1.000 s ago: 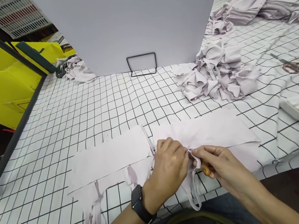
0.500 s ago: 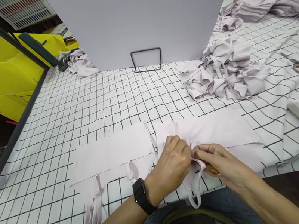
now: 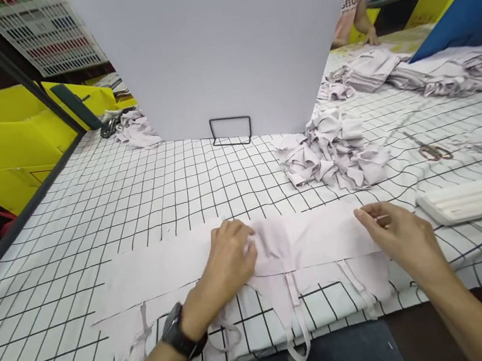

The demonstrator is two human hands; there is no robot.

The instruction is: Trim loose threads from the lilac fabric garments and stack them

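Observation:
Pale pink fabric pieces with thin straps lie along the front of the table. My left hand (image 3: 231, 254) is over the place where the left fabric piece (image 3: 159, 270) meets the right fabric piece (image 3: 323, 234). Its fingers are bent, with the thumb apart from them. At the far end of the right piece, my right hand (image 3: 401, 240) has thumb and forefinger pinched together at the upper corner. A looped strap (image 3: 296, 318) hangs down from that piece toward the table's front edge.
A heap of crumpled pink fabric (image 3: 332, 154) lies beyond the pieces. Scissors (image 3: 431, 150) and a white plastic case (image 3: 468, 202) are to the right. A grey panel (image 3: 219, 43) stands upright at the back. Another person's hand (image 3: 371, 36) shows behind a fabric stack (image 3: 370, 70).
My hands have parted from the middle of the right piece: the right moved outward to its far end, the left slightly left. That piece now lies flatter. The view has tilted up.

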